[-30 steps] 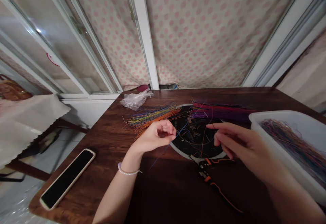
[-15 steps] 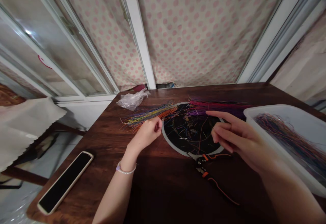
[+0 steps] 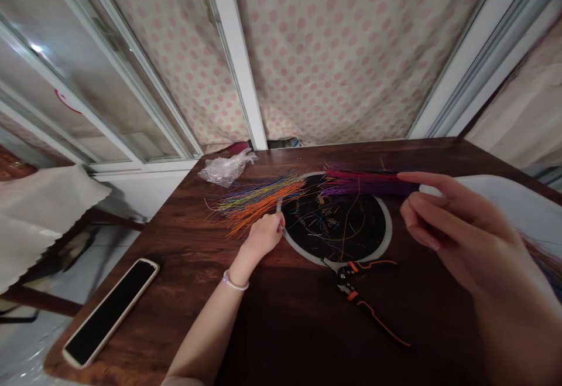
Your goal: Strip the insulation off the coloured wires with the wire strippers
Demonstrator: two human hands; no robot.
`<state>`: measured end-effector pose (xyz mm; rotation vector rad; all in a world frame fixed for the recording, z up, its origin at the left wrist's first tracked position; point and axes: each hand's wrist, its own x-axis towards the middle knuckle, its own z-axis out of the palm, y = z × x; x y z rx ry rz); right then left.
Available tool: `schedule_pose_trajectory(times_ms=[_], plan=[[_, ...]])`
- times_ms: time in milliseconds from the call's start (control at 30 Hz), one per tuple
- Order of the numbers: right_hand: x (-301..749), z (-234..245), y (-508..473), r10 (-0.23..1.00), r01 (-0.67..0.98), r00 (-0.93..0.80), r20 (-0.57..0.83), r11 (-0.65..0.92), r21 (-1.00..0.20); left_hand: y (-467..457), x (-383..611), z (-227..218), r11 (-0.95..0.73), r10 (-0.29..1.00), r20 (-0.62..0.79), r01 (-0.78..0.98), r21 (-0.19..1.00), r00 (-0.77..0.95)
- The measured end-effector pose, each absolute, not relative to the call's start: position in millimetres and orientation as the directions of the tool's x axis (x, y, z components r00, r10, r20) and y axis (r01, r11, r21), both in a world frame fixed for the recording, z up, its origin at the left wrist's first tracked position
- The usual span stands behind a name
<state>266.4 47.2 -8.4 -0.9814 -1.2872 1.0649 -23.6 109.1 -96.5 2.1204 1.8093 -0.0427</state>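
Observation:
My left hand (image 3: pixel 266 234) is closed in a pinch at the left rim of a round black mat (image 3: pixel 302 239) with a grey edge. What its fingertips hold, if anything, is too fine to tell. My right hand (image 3: pixel 452 216) is raised to the right of the mat, index finger stretched out, other fingers curled together; anything thin in them cannot be made out. Orange, yellow and blue wires (image 3: pixel 259 198) lie in a bundle beyond my left hand. Red and purple wires (image 3: pixel 364 182) lie across the mat's far edge. Short wire scraps (image 3: pixel 322 222) and one longer brown wire (image 3: pixel 345 228) are on the mat.
Wire-cutting pliers (image 3: pixel 346 280) with black and orange handles lie spread at the mat's near edge. A white plastic tub (image 3: pixel 496 190) with more wires stands behind my right hand. A phone (image 3: pixel 112 313) lies at left, a crumpled clear bag (image 3: pixel 227 168) at the back.
My right hand has moved right and nearer, away from the mat and in front of the tub. My left hand has shifted slightly right and down, uncovering more of the orange wires.

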Motion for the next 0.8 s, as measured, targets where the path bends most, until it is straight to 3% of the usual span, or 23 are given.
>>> schedule_pose_trajectory(times_ms=[533,800], plan=[[274,4,46,0.955,-0.086,0.106,0.277,0.286,-0.954,108,-10,-90,-0.108,0.937,-0.319,0.986,0.124,0.143],[293,23,33,0.891,-0.072,0.334,0.308,0.350,-0.934,109,-15,-89,-0.163,0.937,-0.289,0.978,0.129,0.195]])
